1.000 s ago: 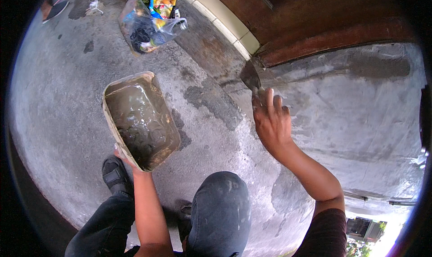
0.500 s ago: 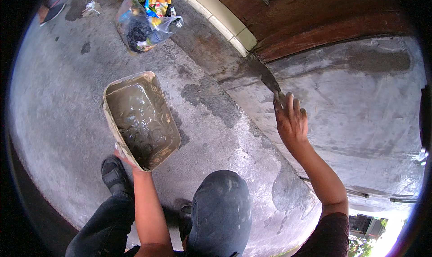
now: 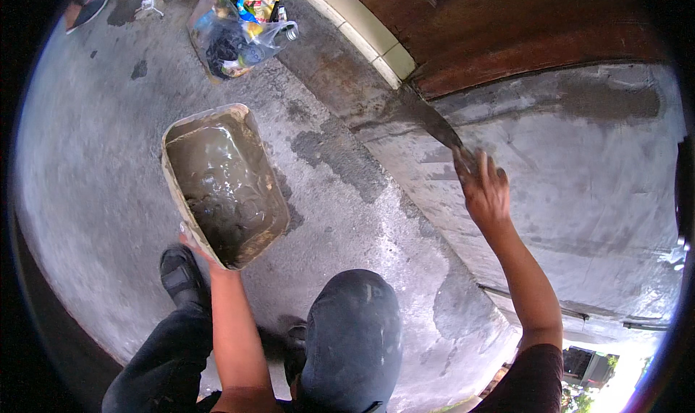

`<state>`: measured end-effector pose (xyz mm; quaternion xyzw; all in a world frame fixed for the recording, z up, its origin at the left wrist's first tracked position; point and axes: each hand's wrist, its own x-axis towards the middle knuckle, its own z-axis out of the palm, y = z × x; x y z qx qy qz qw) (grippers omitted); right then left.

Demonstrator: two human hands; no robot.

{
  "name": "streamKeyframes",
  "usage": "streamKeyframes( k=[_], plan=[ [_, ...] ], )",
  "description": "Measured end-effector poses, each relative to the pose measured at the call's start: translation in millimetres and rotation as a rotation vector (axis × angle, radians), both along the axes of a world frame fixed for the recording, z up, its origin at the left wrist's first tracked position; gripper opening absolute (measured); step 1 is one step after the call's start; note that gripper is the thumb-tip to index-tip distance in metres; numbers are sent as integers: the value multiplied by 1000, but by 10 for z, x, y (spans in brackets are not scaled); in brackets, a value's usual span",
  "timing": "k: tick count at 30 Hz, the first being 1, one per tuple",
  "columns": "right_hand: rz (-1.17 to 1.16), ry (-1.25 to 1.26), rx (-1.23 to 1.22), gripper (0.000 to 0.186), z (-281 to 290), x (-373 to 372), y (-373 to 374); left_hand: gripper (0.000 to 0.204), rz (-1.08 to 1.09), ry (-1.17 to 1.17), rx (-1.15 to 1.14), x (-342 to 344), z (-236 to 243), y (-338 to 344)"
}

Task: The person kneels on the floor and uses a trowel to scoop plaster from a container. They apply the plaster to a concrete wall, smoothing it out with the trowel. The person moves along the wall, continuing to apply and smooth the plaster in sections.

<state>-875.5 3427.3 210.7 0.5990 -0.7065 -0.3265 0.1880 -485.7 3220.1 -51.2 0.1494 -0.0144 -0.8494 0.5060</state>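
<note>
My left hand (image 3: 195, 244) grips the lower left corner of a rectangular tub (image 3: 274, 233), its fingers partly hidden behind the wall. Wet grey cement (image 3: 221, 174) fills much of the tub, with a shiny surface. On the right, my right hand (image 3: 483, 188) is closed around the handle of a trowel (image 3: 442, 131). The dark blade points up and to the left, against the cement surface close to the corner below the brown wooden panel. My fingers hide most of the handle.
A clear plastic bag of rubbish (image 3: 239, 40) stands on the concrete floor (image 3: 108, 196) at the far left. A tiled edge (image 3: 362, 44) runs beside the brown wooden panel (image 3: 521, 29). My knee (image 3: 355, 333) rises between my arms. A damp patch (image 3: 612, 98) marks the grey surface.
My right hand has shifted to the right and slightly nearer with the trowel, showing more of its blade. The tub has moved a little up and to the left in view.
</note>
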Motion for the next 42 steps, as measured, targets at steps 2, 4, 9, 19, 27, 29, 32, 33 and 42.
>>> streamKeyframes(
  k=[2, 4, 9, 19, 27, 29, 32, 33, 42],
  plan=[
    [-71, -5, 15, 48, 109, 93, 123, 73, 3, -4, -20, 37, -30, -23],
    [-56, 36, -9, 53, 149, 355, 25, 73, -12, -18, -22, 51, 20, -37],
    [18, 39, -13, 52, -5, 347, -317, 68, 22, -37, 10, -95, 156, 5],
    [-97, -57, -76, 53, -65, 834, -48, 71, 22, -62, 62, -80, 214, 37],
    [-163, -153, -225, 41, -808, 940, -977, 72, 46, -87, 128, -91, 200, 14],
    [-138, -109, -247, 40, -826, 813, -984, 72, 41, -99, 98, -112, 243, -2],
    [-159, -4, -227, 40, -842, 643, -927, 77, 19, -134, 88, -88, 192, -6],
    [-131, -8, -231, 40, -828, 599, -869, 76, 6, -112, 88, -78, 208, -2],
    [-165, 48, -209, 51, -543, 557, -275, 75, 43, -210, 81, -23, 196, -61]
  ],
)
